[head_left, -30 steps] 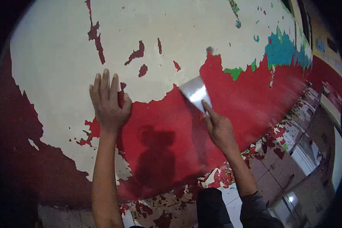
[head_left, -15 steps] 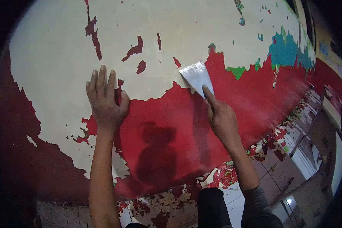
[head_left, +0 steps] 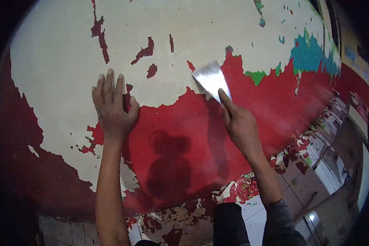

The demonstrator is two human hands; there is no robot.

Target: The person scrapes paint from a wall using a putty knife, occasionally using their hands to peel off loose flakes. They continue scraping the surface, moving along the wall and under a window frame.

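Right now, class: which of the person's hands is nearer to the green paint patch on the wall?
Right. The right hand, holding the scraper, sits just below-left of the green patch; the left hand lies flat on the wall, far to its left.

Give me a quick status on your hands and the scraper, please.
Left hand flat on wall. Right hand grips scraper, blade at red paint edge. Nothing in the way.

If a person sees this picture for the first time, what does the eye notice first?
First, the wall of bright red paint peeled away to pale cream plaster, with turquoise and green patches at upper right. Next, the right hand pressing a wide shiny metal scraper blade at the red edge, while the left hand lies flat on the wall.
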